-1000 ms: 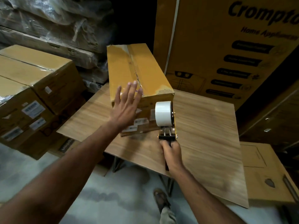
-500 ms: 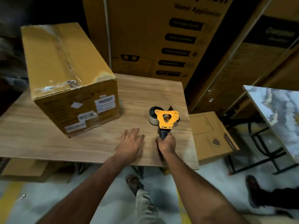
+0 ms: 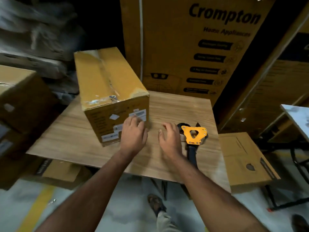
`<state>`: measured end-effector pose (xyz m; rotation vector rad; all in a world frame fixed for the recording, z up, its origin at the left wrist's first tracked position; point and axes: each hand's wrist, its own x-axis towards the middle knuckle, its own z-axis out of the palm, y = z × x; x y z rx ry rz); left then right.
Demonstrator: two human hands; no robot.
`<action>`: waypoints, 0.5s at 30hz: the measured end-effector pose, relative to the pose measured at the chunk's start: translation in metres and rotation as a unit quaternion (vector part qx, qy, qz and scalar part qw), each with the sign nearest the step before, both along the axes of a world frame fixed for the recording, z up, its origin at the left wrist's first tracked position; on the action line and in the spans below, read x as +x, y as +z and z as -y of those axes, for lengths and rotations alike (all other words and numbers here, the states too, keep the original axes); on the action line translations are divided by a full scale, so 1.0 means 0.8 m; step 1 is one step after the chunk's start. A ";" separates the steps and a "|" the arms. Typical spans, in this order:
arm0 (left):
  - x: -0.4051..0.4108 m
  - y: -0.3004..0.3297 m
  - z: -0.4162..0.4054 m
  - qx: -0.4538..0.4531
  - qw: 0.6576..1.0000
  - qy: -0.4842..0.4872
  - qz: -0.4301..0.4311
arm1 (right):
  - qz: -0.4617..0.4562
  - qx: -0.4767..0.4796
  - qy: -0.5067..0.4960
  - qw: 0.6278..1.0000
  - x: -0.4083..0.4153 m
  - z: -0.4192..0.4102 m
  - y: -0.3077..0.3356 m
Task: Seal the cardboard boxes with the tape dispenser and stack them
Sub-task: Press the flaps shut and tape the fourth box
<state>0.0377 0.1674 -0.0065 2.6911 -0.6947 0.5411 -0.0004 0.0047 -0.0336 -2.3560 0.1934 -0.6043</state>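
Note:
A long cardboard box with clear tape along its top seam stands on the wooden table. My left hand is at the box's near end face, fingers loose over its white labels. My right hand hovers over the table between the box and the tape dispenser, fingers relaxed and holding nothing. The tape dispenser, with an orange plate and a dark handle, lies flat on the table just right of that hand.
Stacked cardboard boxes stand at the left. A tall Crompton carton rises behind the table. A flat box lies low at the right, beside a marble-topped table. My foot is under the table's edge.
My right hand has let go of the dispenser's handle and moved left. My left hand has lifted off the table to the box's end face. The view has swung left.

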 end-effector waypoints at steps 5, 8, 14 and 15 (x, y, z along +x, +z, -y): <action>0.047 0.073 -0.056 -0.089 0.985 0.130 0.072 | 0.043 -0.102 0.150 0.983 0.069 -0.063 0.089; 0.086 0.085 -0.096 -0.013 0.987 0.159 -0.001 | 0.026 -0.203 0.214 0.955 0.114 -0.078 0.110; 0.111 0.071 -0.107 0.101 0.973 0.201 -0.045 | 0.022 -0.237 0.131 0.962 0.169 -0.094 0.083; 0.113 0.069 -0.103 0.097 0.972 0.212 -0.024 | 0.038 -0.238 0.116 0.964 0.172 -0.095 0.079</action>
